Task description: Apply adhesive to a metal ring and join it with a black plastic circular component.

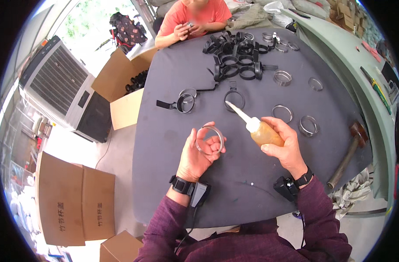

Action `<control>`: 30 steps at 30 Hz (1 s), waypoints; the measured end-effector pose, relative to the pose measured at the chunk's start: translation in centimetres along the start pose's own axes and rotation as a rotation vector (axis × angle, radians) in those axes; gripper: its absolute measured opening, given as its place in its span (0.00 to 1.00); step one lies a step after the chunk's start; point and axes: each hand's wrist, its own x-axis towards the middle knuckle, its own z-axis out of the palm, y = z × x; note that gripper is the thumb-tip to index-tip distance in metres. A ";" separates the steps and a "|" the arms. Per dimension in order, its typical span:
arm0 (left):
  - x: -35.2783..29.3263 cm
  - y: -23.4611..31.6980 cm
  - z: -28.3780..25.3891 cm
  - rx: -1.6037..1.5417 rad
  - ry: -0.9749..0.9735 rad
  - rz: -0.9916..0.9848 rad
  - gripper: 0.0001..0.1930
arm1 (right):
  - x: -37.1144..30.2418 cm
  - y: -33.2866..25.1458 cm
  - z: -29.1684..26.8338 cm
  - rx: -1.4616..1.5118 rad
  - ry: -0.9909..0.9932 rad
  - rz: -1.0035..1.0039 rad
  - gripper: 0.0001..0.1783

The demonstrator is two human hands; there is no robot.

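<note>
Purple sleeves (319, 214) come up from the near edge, and what draws my eye is the metal ring (222, 139) ahead of them, raised above the grey surface (164, 144). The left hand (193, 157) cradles it, curled fingers showing through its opening. I'd judge it light and stiff, not fragile, though its smooth band could turn slippery when wet; pinching the outer rim looks surest. Opposite, the right hand (287, 146) is wrapped around an amber squeeze bottle (268, 134), probably soft-walled and best gripped gently by its body. Its nozzle (239, 112) slants across a black-handled ring (243, 102); whether they touch, I can't tell. Farther out lie black holders (237, 61) and, rightward, a hammer (347, 159).
</note>
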 end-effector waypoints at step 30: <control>-1.3 -2.6 4.6 0.406 0.125 0.022 0.28 | -1.0 0.8 2.9 0.526 -0.321 0.395 0.29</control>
